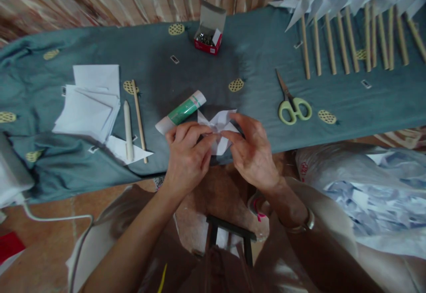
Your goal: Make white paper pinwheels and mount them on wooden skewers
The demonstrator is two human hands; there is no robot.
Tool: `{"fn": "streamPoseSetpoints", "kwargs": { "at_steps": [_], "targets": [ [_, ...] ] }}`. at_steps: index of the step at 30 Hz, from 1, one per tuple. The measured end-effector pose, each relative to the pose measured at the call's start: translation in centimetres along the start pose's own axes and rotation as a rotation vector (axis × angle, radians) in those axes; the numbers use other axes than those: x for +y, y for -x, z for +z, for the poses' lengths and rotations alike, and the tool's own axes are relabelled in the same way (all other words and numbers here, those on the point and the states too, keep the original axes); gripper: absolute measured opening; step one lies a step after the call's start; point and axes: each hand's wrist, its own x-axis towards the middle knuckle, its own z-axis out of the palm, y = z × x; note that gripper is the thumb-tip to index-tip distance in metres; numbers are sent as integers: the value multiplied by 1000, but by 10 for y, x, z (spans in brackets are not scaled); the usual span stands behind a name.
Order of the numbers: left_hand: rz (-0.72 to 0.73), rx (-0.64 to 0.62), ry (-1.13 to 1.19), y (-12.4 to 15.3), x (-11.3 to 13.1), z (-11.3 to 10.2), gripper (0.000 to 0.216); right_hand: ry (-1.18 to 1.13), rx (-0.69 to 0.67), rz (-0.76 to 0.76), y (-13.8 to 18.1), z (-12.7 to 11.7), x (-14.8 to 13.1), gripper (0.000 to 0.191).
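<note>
A white paper pinwheel (222,119) with folded blades is between my two hands, close to the table's front edge. My left hand (191,148) closes on its left side, thumb and fingers pressed at the middle. From the right, my right hand (251,151) pinches a blade, with the forefinger and thumb on the paper. Just behind my left hand lies a glue stick (184,109) with a green label. Green-handled scissors (293,104) rest to the right of my right hand.
Paper sheets (89,102), a wooden stick (139,120) and a white pointed tool (128,128) lie left. A red box of metal pins (208,37) stands open at the back. Finished pinwheels on sticks (333,44) fill the back right. A plastic bag (366,186) holds paper scraps below.
</note>
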Motion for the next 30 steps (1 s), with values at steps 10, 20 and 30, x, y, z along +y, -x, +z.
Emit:
{"fn": "streamPoseSetpoints", "kwargs": {
  "at_steps": [10, 20, 30],
  "targets": [
    [-174, 69, 61, -13, -2, -5, 20, -205, 97, 95, -7, -9, 8, 27],
    [-193, 23, 123, -7, -6, -2, 29, -190, -11, 52, -29, -9, 23, 40],
    [-174, 89, 123, -5, -5, -8, 32, -188, 85, 255, -26, -14, 17, 31]
  ]
}}
